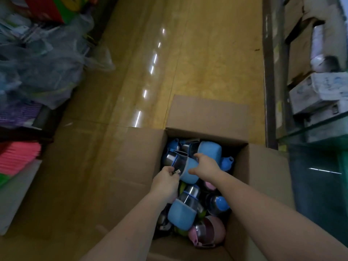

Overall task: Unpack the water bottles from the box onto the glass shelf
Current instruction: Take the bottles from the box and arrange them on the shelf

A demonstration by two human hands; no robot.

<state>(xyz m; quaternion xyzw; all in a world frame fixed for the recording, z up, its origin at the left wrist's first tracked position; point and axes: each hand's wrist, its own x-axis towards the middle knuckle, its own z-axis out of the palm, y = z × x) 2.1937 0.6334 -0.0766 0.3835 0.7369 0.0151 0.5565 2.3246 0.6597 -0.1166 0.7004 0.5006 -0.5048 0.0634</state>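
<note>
Dim stockroom aisle, glossy yellow-brown floor [207, 59] streaked with reflected ceiling lights. Nearest, two bare forearms reaching down into an open cardboard box [135, 166] standing on that floor, flaps folded out on all four sides. Left hand [166, 182] at the box's left inner wall, fingers [174, 171] curled and pinching a small pale tag or strap end on the blue bottle [188, 169]. Right hand [205, 166] just beyond and to the right, fingers spread narrow over that same bottle's blue sleeve, thumb on the near side, palm laid across it; whether truly wrapped around, cannot tell. Bottle lying tilted on top of the pile, steel neck pointing away to the left of the fingers. Beneath both wrists, jumbled water bottles: another blue-sleeved bottle [181, 213] with a steel band right under the left wrist, a pink bottle [209, 230] nearest of all at the box's near edge, a blue cap [220, 202] under the right forearm. Beyond the fingers, more blue bottles [209, 149] against the far wall. Right of the fingers, well apart, glass shelf [316, 127] with greenish edge, white boxes [308, 95] stacked above it. Far left of the fingers, plastic-wrapped goods [37, 68] and pink stacked items [18, 157].
</note>
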